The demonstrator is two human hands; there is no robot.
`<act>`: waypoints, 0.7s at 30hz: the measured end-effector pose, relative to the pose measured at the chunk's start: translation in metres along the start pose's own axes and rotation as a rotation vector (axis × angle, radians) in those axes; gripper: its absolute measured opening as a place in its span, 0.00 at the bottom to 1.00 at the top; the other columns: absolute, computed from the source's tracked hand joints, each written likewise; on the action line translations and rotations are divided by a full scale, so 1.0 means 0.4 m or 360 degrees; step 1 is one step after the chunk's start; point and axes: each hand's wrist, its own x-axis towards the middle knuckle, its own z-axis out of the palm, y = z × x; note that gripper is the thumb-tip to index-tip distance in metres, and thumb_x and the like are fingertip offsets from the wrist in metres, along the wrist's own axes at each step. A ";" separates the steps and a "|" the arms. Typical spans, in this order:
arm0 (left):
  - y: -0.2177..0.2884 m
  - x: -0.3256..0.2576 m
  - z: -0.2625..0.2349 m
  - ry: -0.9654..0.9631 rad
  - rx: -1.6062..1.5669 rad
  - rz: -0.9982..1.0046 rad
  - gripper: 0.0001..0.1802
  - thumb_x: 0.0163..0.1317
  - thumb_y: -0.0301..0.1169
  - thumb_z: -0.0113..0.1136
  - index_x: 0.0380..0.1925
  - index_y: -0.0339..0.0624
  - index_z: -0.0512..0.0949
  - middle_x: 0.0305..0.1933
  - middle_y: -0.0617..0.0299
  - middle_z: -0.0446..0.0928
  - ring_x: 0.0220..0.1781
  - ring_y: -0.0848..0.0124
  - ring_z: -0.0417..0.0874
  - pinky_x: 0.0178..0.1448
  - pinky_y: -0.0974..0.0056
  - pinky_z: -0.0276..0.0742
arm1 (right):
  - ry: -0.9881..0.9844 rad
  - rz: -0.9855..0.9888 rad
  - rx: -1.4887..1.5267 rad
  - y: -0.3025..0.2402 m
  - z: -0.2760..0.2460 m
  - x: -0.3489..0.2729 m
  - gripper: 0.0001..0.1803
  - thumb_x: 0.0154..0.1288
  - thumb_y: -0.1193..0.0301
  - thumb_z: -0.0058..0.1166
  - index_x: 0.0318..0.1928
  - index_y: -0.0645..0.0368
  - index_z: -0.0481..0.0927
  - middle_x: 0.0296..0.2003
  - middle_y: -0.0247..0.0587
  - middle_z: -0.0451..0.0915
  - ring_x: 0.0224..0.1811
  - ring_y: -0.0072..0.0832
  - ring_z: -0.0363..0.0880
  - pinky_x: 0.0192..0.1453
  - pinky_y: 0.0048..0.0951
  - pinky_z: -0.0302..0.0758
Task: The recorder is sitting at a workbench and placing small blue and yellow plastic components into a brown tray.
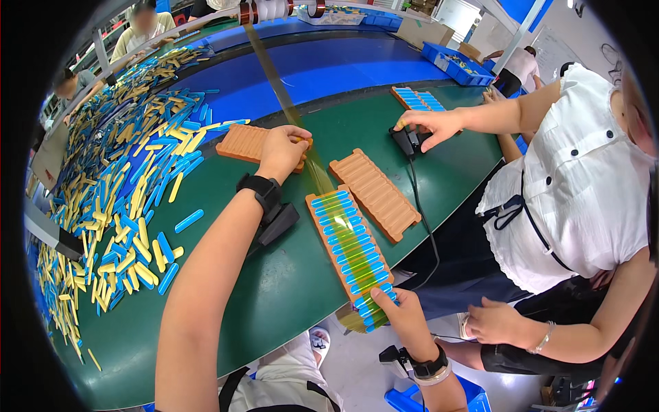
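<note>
Taping seems in hand: the right hand (401,314)'s grip pinches the near end of the orange tray (313,200) of blue strips (355,255) on the desk (274,329), the left hand (283,150)'s curled grip holds I cannot tell what, and the next move calls for keeping the yellow tape (312,167) taut.

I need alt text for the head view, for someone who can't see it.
Right hand grips the near end of an orange tray of blue strips; left hand is at the yellowish tape running over it. Loose blue and yellow pieces heap at left; a co-worker's hand touches a black device.
</note>
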 end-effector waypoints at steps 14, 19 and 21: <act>-0.018 0.005 0.010 0.0084 0.0179 0.0211 0.07 0.56 0.22 0.61 0.35 0.34 0.82 0.30 0.54 0.82 0.33 0.67 0.83 0.39 0.65 0.77 | 0.0034 0.0029 -0.0034 -0.031 0.009 -0.006 0.14 0.67 0.65 0.57 0.39 0.67 0.83 0.29 0.35 0.84 0.27 0.16 0.80 0.31 0.19 0.75; -0.022 0.002 0.009 0.0030 0.0097 0.0208 0.07 0.56 0.22 0.61 0.35 0.34 0.82 0.32 0.53 0.83 0.34 0.67 0.84 0.39 0.65 0.77 | 0.0044 0.0012 -0.0020 -0.027 0.011 -0.010 0.14 0.67 0.66 0.56 0.39 0.67 0.83 0.28 0.36 0.84 0.26 0.16 0.80 0.30 0.19 0.75; -0.022 -0.003 0.009 0.0016 0.0082 0.0191 0.07 0.57 0.22 0.60 0.35 0.34 0.82 0.32 0.54 0.83 0.34 0.68 0.84 0.38 0.65 0.77 | 0.0050 0.0015 -0.0033 -0.028 0.013 -0.012 0.14 0.67 0.66 0.56 0.38 0.68 0.83 0.28 0.35 0.83 0.25 0.17 0.80 0.29 0.19 0.75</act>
